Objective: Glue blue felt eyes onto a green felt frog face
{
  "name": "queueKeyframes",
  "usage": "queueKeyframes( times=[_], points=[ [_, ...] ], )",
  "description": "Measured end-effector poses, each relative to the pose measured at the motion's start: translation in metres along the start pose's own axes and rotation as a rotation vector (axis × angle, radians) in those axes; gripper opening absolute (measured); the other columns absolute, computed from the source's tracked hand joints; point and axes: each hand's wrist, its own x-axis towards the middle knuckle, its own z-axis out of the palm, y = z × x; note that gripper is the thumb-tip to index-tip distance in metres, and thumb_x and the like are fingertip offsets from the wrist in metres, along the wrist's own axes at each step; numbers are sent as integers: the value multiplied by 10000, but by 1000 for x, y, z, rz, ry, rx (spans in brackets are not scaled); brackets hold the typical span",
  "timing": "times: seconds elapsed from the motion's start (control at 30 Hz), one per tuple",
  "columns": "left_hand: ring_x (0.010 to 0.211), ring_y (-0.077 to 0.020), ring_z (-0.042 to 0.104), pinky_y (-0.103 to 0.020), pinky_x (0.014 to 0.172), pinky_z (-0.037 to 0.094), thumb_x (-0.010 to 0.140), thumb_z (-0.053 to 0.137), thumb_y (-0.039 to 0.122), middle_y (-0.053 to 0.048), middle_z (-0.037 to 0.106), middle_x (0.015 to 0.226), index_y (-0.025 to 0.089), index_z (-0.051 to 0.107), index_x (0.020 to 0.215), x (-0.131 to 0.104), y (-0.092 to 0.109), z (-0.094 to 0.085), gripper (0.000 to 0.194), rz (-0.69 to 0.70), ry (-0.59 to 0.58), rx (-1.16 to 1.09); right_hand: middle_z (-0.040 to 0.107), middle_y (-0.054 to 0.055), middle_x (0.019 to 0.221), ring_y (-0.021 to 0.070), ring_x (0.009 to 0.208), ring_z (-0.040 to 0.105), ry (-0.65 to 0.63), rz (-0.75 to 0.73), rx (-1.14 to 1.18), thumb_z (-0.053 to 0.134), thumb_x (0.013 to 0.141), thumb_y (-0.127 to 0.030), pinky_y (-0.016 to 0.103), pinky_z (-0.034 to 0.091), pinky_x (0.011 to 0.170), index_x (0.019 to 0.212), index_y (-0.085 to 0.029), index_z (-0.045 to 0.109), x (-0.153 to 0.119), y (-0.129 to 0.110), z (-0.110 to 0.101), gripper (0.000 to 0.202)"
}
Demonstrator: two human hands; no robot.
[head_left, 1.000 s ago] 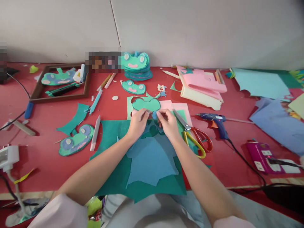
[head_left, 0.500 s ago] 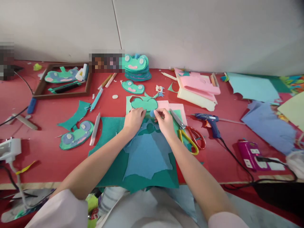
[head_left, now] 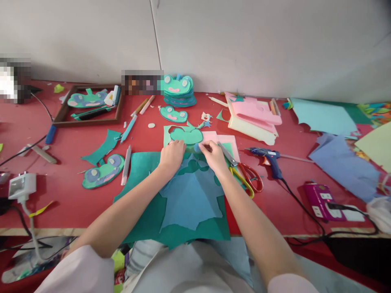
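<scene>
A small blue felt circle [head_left: 197, 148] is pinched between the thumb and fingertips of my right hand [head_left: 215, 158]. Just above it lies a green felt frog-head shape [head_left: 187, 136] with a darker green edge. My left hand [head_left: 172, 158] is at the shape's lower left edge, fingers bent and together; whatever they hold is hidden. Beneath both wrists, a cut blue felt sheet [head_left: 192, 199] rests on a larger dark green felt sheet [head_left: 140, 175]. Scissors [head_left: 241, 171] with red and yellow handles lie beside my right hand.
Finished frog heads are stacked [head_left: 179, 87] at the back, with one frog head [head_left: 102, 173] at left near a wooden frame [head_left: 87, 123]. A glue gun [head_left: 265, 156], its cord, a purple power strip [head_left: 320, 199] and felt sheets [head_left: 345, 162] occupy the right. Pink felt [head_left: 253, 112] lies behind.
The view has shifted slightly, so the items at left sit further right. My right hand still pinches the blue circle, and my left hand stays by the green shape.
</scene>
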Motion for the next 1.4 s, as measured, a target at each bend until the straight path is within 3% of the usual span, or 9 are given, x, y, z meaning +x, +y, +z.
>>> queueKeyframes(
  times=[0.2, 0.33, 0.5, 0.77, 0.9, 1.07, 1.4],
  points=[
    [740, -237, 618, -305, 595, 394, 902, 377, 308, -105, 649, 796, 170, 618, 778, 27, 11, -9, 305, -28, 197, -120, 659, 43, 779, 190, 756, 620, 18, 43, -21, 558, 757, -413, 334, 463, 747, 757, -190, 579, 5, 3, 1, 223],
    [674, -192, 587, -272, 545, 324, 907, 375, 326, -60, 628, 714, 191, 578, 738, 35, 15, -2, 296, -11, 307, -249, 669, 47, 773, 194, 743, 628, 22, 66, 24, 570, 748, -428, 332, 474, 725, 760, -188, 594, 8, 6, 0, 241],
    [591, -145, 528, -248, 529, 291, 897, 404, 340, -15, 585, 652, 199, 545, 776, 41, 1, 11, 232, -12, 335, -422, 667, 37, 761, 188, 751, 626, 29, 52, 93, 606, 733, -425, 323, 482, 741, 744, -193, 598, 9, 9, 0, 232],
    [680, -138, 554, -245, 631, 395, 844, 478, 222, -24, 615, 779, 188, 558, 812, 54, -25, 18, 92, -113, 441, -570, 650, 18, 749, 177, 751, 623, 42, 85, 189, 632, 725, -421, 311, 491, 724, 738, -196, 595, 3, 7, -3, 228],
    [739, -144, 571, -273, 722, 447, 795, 551, 216, -57, 604, 915, 173, 574, 832, 53, -29, 18, 62, -163, 441, -565, 648, 18, 747, 177, 754, 622, 38, 100, 188, 634, 720, -427, 314, 497, 730, 738, -197, 590, 0, 5, -4, 235],
    [873, -197, 573, -339, 816, 451, 762, 603, 277, -73, 606, 908, 168, 577, 875, 52, -31, 18, 160, -205, 394, -514, 654, 26, 754, 185, 755, 624, 45, 85, 169, 627, 719, -430, 332, 499, 735, 738, -201, 591, -1, 3, -5, 233],
    [861, -161, 581, -308, 815, 460, 723, 593, 129, -48, 606, 928, 191, 586, 961, 54, -31, 19, 246, -82, 427, -570, 656, 31, 763, 181, 756, 625, 21, 69, 148, 620, 726, -441, 328, 501, 747, 746, -194, 589, 0, 6, -4, 250]
  ],
)
